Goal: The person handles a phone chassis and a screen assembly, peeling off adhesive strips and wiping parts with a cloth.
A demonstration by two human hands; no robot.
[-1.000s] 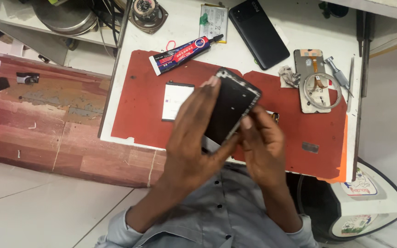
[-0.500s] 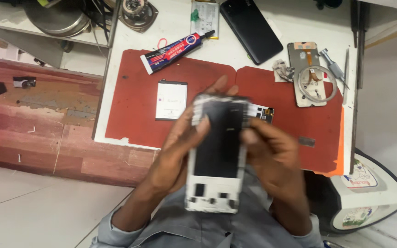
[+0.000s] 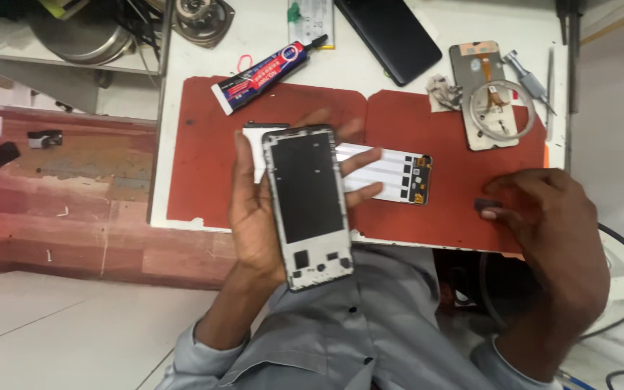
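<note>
My left hand [image 3: 258,217] holds an opened phone frame [image 3: 306,206] flat in its palm, inner side up, over the near edge of the red work mat [image 3: 196,159]. Under its fingers lies a white flat part with a small circuit end [image 3: 399,177]. My right hand [image 3: 550,224] has left the phone and rests on the mat at the right, its fingertips pinching a small dark piece [image 3: 487,205].
A glue tube [image 3: 265,76] lies at the mat's far edge. A black phone [image 3: 395,36] sits on the white table behind. A grey back plate with a flex cable and ring [image 3: 492,97] and a screwdriver [image 3: 529,76] lie at right.
The phone frame has been lowered flat into my left hand alone. My right hand let go of it and moved right across the mat to the small dark piece.
</note>
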